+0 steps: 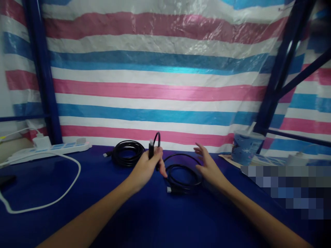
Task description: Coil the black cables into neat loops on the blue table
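Pink, blue and white plastic sheeting (pixel 155 89) fills my view, creased and glossy near the top. Dark blue metal uprights (pixel 43 69) at both sides. Smooth dark blue tabletop (pixel 144 217) below. For bearings I use the round black cable coil (pixel 117 155).

Left of the coil: long white power strip (pixel 67 147), with a thin white cord (pixel 80 168) curving over the tabletop nearer me. Far right of the coil: blue patterned cup (pixel 244 148) with a pale straw, upright.

Just right of and nearer than the coil: loosely looped black cable (pixel 182 189), flat on the tabletop, silver-tipped end (pixel 169 189) towards me. Its rings look fewer and more open than the coil's.

Left hand (pixel 144 168), just right of the coil: thumb and fingers clamped on a slim black plug (pixel 151 150), metal tip up. A short black bend arches above the fingers; the grip hides whether it joins the looped cable. Right hand (pixel 210 172), beyond the looped cable, apart from the left: fingers spread, nothing seen in them. Contact with the outer strand, cannot tell.

State, my reading: coil gathered, small plug (pixel 106 155) poking out leftward; looped cable only loosely gathered.
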